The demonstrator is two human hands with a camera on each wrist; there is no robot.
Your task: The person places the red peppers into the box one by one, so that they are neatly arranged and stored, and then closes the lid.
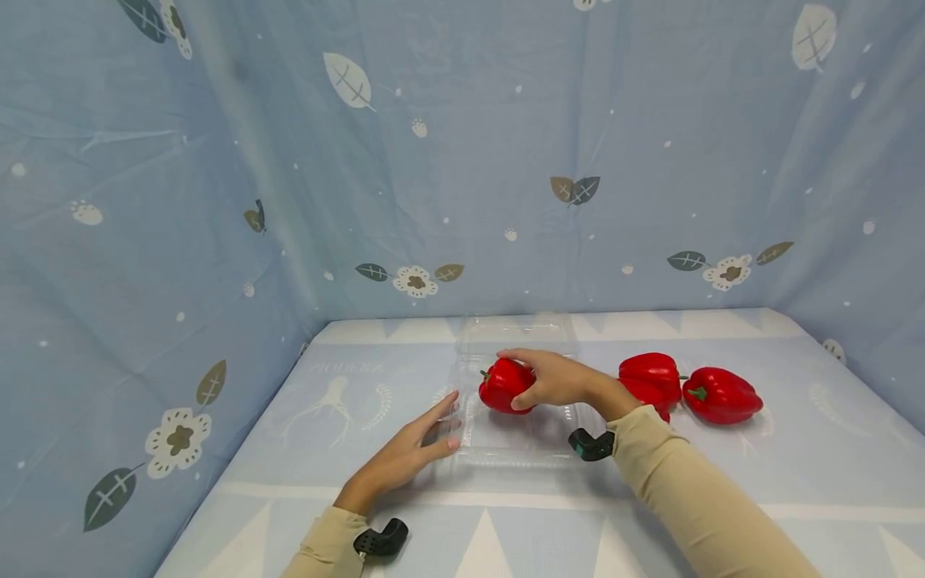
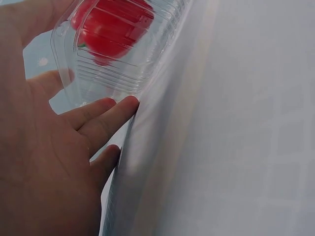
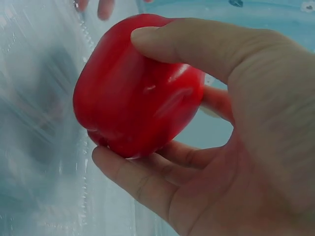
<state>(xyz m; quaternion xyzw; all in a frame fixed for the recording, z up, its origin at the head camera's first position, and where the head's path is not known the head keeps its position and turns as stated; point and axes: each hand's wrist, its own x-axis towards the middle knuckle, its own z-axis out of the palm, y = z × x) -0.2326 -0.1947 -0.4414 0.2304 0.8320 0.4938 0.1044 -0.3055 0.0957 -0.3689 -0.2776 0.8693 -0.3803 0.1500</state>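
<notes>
My right hand (image 1: 560, 379) grips a red bell pepper (image 1: 502, 388) above the base of a clear plastic clamshell box (image 1: 499, 456). In the right wrist view, the thumb lies across one side of the pepper (image 3: 133, 98) and the fingers curl round the other. The green stem points left in the head view. My left hand (image 1: 405, 453) is at the box's left side, thumb and fingers spread. The left wrist view shows its fingertips right at the ridged clear wall (image 2: 108, 78), the pepper visible through it. The box's lid (image 1: 516, 335) is folded back, away from me.
More red bell peppers lie on the table right of the box: one (image 1: 723, 396) farthest right, another (image 1: 650, 373) beside it, and one (image 1: 645, 395) partly behind my right forearm. Patterned blue cloth (image 1: 462, 160) rises behind and at the sides of the table.
</notes>
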